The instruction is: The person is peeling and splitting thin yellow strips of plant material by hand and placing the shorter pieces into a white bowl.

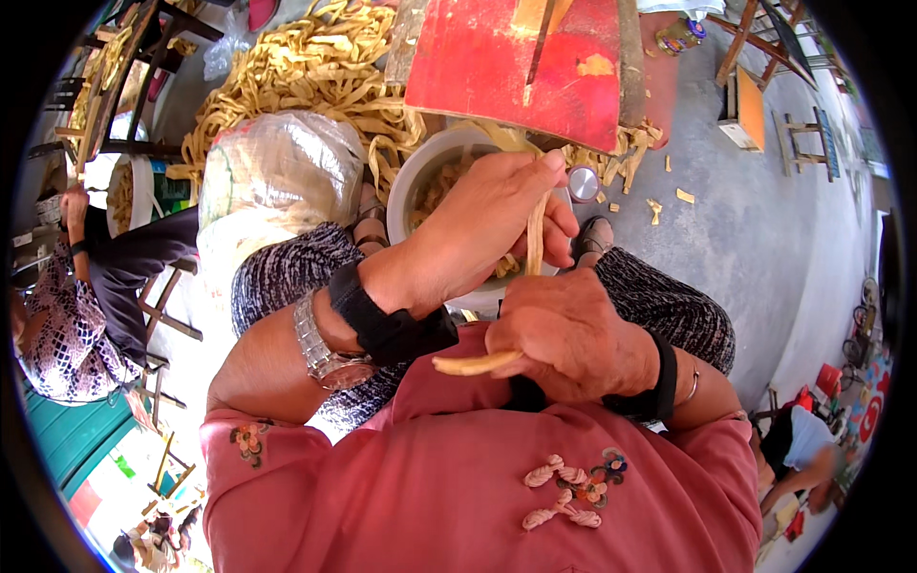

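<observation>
Seemingly you're working a tan strip [535, 239] over the bucket [398, 186], left hand [497, 210] and right hand [578, 329] both clamped on it (one end free); next likely calls for even tension.

To the right of the fingers [559, 229] spreads a smooth grey floor [716, 253]. Ahead of them on that side are a small jar with a blue-purple lid [680, 36], a box-shaped piece with a flat orange face [749, 107] and, farther right, a small dark-legged stool with a bluish top [825, 143]. A bicycle [867, 304] stands well apart at the far right. Ahead and left lies a crumpled clear plastic bag [226, 50]. Far left sits a person in a black-and-white patterned top [69, 334], near a broad teal-green panel [81, 435].
</observation>
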Motion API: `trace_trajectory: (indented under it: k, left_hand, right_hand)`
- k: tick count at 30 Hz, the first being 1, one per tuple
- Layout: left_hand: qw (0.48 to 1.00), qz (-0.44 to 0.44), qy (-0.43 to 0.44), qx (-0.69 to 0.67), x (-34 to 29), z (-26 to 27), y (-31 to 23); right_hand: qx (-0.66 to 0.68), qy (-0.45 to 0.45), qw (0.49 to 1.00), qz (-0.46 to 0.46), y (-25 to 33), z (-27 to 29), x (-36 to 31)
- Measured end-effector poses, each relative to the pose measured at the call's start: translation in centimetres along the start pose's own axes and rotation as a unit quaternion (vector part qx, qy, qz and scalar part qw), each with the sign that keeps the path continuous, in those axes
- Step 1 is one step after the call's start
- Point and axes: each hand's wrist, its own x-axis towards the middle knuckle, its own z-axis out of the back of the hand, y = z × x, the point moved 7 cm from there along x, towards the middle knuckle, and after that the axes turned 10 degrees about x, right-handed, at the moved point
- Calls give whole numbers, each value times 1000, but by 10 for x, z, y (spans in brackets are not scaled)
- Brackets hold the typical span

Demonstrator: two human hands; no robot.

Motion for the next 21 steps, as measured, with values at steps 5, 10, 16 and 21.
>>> trace_trajectory:
  k: [5,10,16,21]
  left_hand:
    - [966,-94,-20,239,0,-1,-15]
    - [892,-289,30,348,-29,-26,-55]
    - [835,-372,6,407,-42,-25,-66]
    - [774,-407,-35,484,-60,-19,-85]
  right_hand:
    - [186,-231,953,-61,-12,38,-13]
    - [134,-341,927,-81,-31,73,-15]
    - [250,-311,912,-92,-37,62,0]
    - [193,-365,895,-168,-38,61,-2]
